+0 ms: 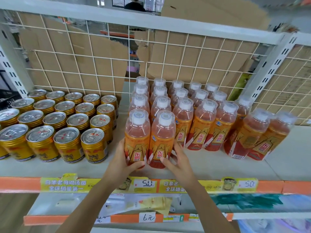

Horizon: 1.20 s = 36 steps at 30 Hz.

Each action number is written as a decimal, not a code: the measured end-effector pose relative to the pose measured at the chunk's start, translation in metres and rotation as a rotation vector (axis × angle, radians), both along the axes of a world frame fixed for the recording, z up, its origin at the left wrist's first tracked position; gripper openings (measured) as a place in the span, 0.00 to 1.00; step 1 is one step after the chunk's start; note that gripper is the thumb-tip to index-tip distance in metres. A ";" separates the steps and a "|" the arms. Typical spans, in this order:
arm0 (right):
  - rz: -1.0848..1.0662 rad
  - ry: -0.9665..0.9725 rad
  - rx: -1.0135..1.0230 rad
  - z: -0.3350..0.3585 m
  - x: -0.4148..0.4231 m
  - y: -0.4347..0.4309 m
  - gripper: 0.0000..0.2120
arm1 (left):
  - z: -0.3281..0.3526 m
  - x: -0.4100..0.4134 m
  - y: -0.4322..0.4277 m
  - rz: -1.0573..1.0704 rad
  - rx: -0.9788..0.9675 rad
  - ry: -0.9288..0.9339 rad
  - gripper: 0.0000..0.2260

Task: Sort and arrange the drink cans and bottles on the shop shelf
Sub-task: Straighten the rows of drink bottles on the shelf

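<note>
Orange drink bottles with white caps under clear covers stand in rows on the shelf (218, 165), right of centre. My left hand (123, 158) grips the front-left bottle (137, 137) low on its label. My right hand (175, 157) wraps the lower right side of the front bottle beside it (161, 142). Both bottles stand upright, touching each other. To the left stand gold cans (67, 125) in neat rows with silver pull-tab tops. Two bottles at the far right (259, 137) lean to the right, apart from the rows.
A white wire grid (101, 64) backed with brown cardboard closes the rear of the shelf. An orange price rail with yellow labels (146, 184) runs along the front edge. A lower shelf holds packaged goods. A slotted white upright (272, 68) stands at the right.
</note>
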State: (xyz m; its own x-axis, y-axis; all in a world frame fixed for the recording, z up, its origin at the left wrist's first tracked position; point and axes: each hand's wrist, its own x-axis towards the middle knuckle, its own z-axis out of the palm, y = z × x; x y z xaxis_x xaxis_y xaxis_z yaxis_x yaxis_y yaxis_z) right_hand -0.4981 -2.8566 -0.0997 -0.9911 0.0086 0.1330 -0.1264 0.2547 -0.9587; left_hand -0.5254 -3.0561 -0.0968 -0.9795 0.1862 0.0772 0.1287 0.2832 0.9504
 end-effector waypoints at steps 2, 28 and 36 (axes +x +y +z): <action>-0.006 -0.007 0.006 -0.002 -0.001 0.000 0.34 | 0.002 0.000 0.001 -0.030 0.024 -0.023 0.35; -0.191 0.066 0.340 0.004 0.007 -0.008 0.40 | 0.000 -0.004 -0.007 -0.066 0.009 0.110 0.35; -0.362 0.161 0.666 0.040 0.049 0.056 0.28 | 0.042 0.025 0.002 0.153 -0.279 0.747 0.31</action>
State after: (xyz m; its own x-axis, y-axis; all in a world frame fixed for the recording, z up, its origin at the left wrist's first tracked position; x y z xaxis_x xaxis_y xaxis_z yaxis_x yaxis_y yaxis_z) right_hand -0.4487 -2.8004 -0.0594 -0.9097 0.1961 0.3659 -0.0503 0.8228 -0.5661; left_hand -0.5009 -3.0539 -0.0547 -0.7037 0.1637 0.6914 0.6423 0.5627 0.5205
